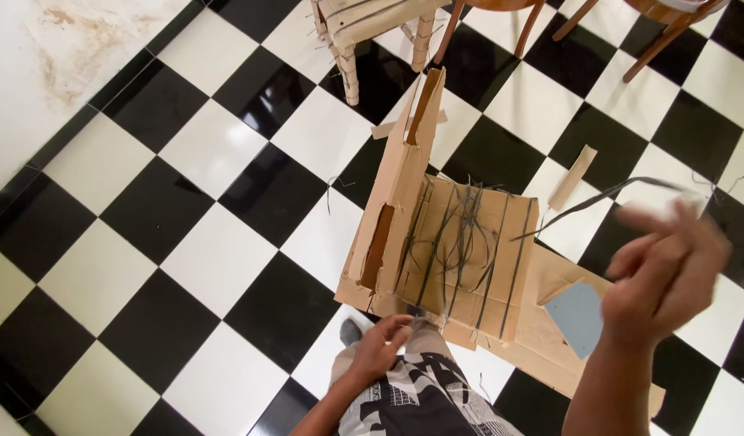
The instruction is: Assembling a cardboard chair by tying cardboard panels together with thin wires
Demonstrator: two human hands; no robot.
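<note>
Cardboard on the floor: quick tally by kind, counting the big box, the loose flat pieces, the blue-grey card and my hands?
Cardboard box, opened, with dark strips across it: 1
Loose cardboard strips: 2
Flat cardboard sheet under the box: 1
Blue-grey card: 1
Hands, left hand and right hand: 2
Total: 7

Black-and-white checkerboard floor tiles (186, 242) throughout. Tan-brown cardboard box (436, 242) at centre, crossed by dark grey-green strips (461, 234). Pale blue-grey card piece (578, 316) at four o'clock on brown cardboard. Black-and-white patterned shorts (424, 400) at six o'clock. Cream, brown-stained wall (57, 56) at ten o'clock. Reddish-brown wooden chair legs (658, 44) at one o'clock; pale striped stool (364, 24) at twelve.
</note>
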